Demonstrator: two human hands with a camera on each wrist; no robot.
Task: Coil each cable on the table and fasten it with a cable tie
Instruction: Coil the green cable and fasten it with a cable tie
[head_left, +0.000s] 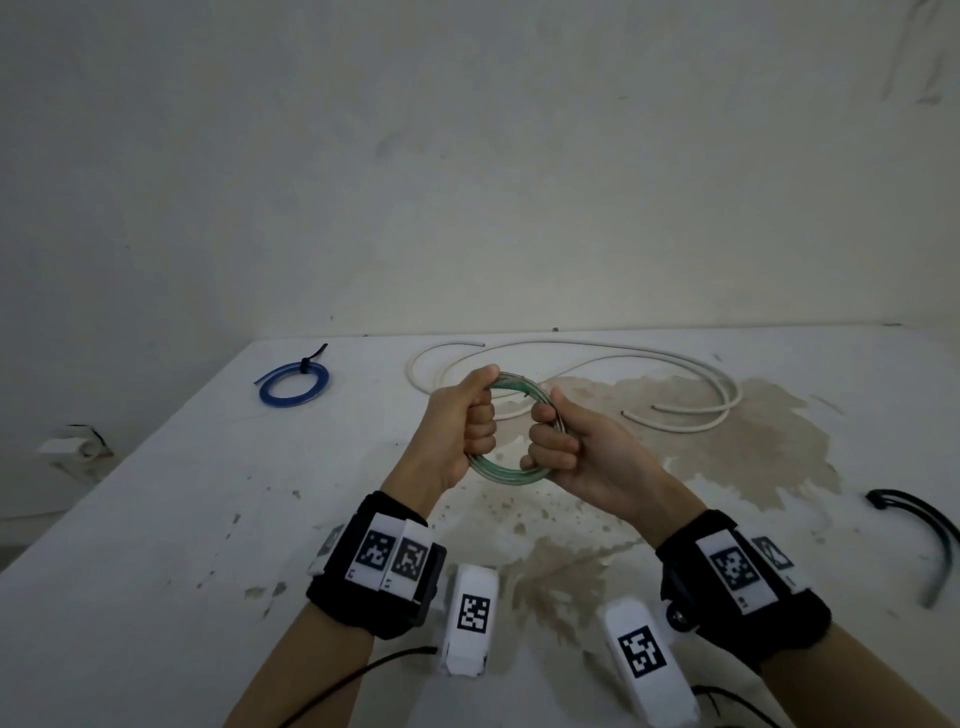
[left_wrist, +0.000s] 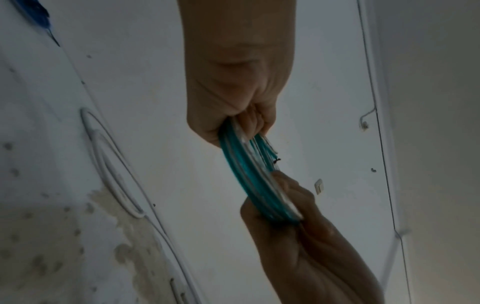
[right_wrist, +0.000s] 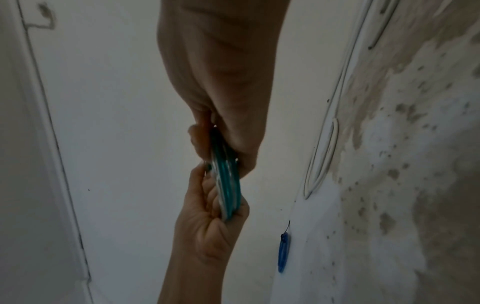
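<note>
A green cable (head_left: 506, 474) wound into a small coil hangs in the air above the table's middle. My left hand (head_left: 470, 415) grips the coil's left side in a fist. My right hand (head_left: 553, 441) grips its right side the same way. In the left wrist view the coil (left_wrist: 249, 181) runs edge-on between my two hands, and a small black bit (left_wrist: 277, 160) sticks out beside it. The right wrist view shows the coil (right_wrist: 227, 189) edge-on too. A white cable (head_left: 675, 374) lies loose behind my hands. A blue coil (head_left: 293, 384) with a black tie lies at the far left.
A black cable (head_left: 930, 535) curves along the right side of the white table (head_left: 156, 519). A brown stain (head_left: 727, 447) spreads over the table's middle and right. A wall stands just behind the table. A white fitting (head_left: 72, 447) sits off the table's left edge.
</note>
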